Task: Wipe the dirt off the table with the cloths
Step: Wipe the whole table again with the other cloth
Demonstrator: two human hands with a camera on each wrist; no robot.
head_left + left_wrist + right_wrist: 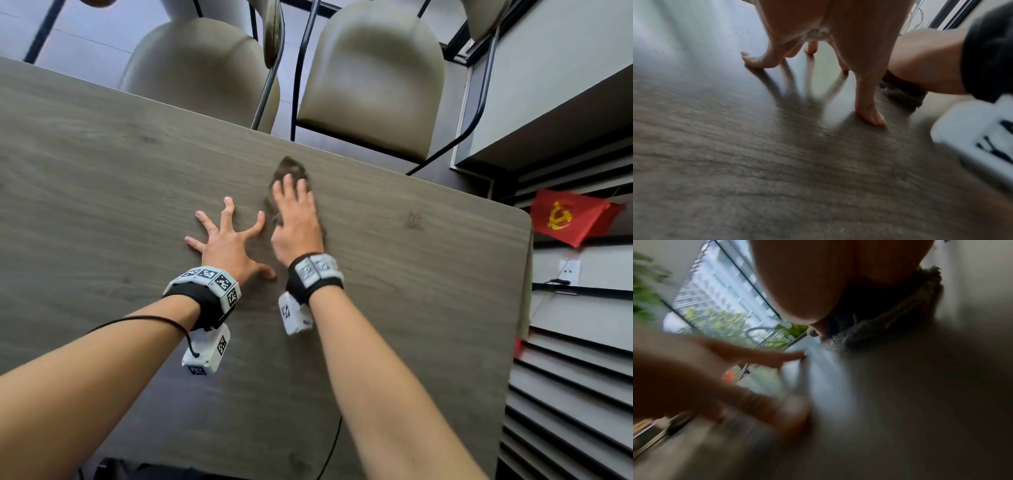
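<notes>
Cloth [289, 168], dark and crumpled, lies on the table [102, 171] near its far edge, toward the right corner, pinned flat under the right hand [296, 219]; the fingers lie straight over it, pressing rather than clutching; the left hand [229, 240] is released, fingers splayed with their tips on the bare wood just beside the cloth, holding nothing; wiping appears to be under way, not finished; a faint smudge [414, 221] shows to the right of the cloth, nearer the right edge, and small dark specks [742, 32] dot the surface beyond the left hand in its wrist view; those patches seem left to wipe; only one cloth is in view
</notes>
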